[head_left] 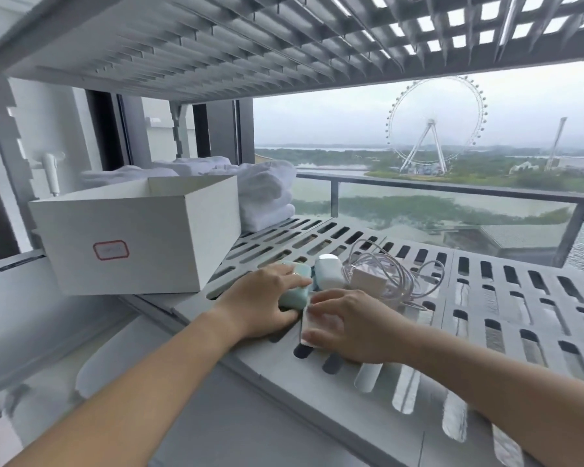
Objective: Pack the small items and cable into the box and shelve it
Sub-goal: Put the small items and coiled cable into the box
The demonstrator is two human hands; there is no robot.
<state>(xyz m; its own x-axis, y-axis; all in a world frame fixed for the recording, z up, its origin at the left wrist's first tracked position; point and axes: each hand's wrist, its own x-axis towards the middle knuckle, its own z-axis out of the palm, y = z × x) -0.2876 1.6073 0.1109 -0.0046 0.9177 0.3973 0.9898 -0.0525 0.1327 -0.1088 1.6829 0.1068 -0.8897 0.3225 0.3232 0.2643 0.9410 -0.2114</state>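
Observation:
An open white box (129, 241) with a red-outlined label stands at the left of the slotted grey shelf (486, 298). To its right lie small items: pale green cases (294, 298), a white case (329, 269), and a white charger with a coiled white cable (391, 278). My left hand (263, 298) is closed over a pale green case. My right hand (348, 323) grips a small clear packet (312, 323) lying on the shelf in front of the charger. The box's inside is hidden from here.
Folded white towels (263, 193) are stacked behind the box. Another slotted shelf (216, 45) hangs close overhead. A glass balcony railing (452, 193) runs behind the shelf. A white appliance top (21, 308) sits low at the left.

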